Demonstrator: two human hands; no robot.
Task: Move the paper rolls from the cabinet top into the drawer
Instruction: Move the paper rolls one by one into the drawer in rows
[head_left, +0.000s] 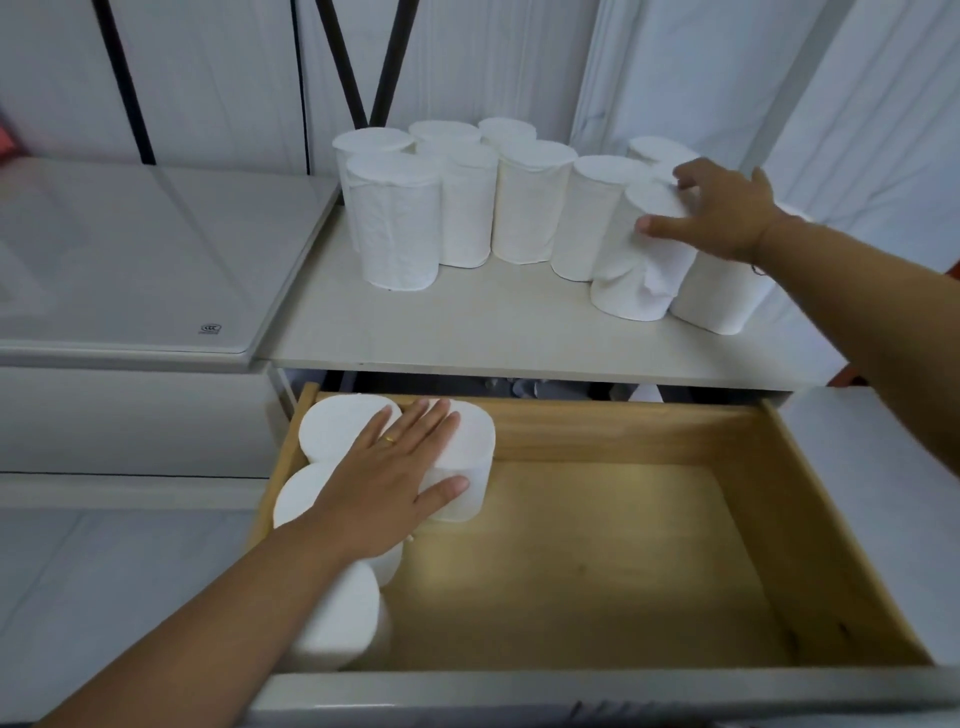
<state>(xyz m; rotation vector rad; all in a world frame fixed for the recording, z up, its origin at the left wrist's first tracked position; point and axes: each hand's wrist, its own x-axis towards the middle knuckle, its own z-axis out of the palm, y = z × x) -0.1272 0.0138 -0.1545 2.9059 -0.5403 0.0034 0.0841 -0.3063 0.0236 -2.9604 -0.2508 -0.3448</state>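
— Head view, left side first?
— Left hand (387, 480) flat and spread wide, palm down across the tops of upright paper rolls in the drawer (613, 545). Fingers fanned over two rolls at the back left corner; thumb against the side of the drawer roll (462, 467) just right of the palm. Nothing gripped, only pressed on. Gold ring (388, 440) on one finger.
— More under the wrist?
— Further white rolls beneath and behind the forearm, lined along the drawer's left wall toward the near edge. To the right of the hand, bare wooden floor.
— Right side?
— Right hand (719, 210) up on the cabinet top (493, 332), partly closed over the upper end of a tilted roll (641, 254), thumb on its near face, fingers curled over its far rim. Leaning leftward, bottom edge on the surface.
— Around that hand?
— Another roll (722, 296) just under the wrist, touching the tilted one. A cluster of standing rolls (457, 202) to the left of the fingers, packed close. Left of the cabinet, well away from both hands, a white appliance lid (135, 260).
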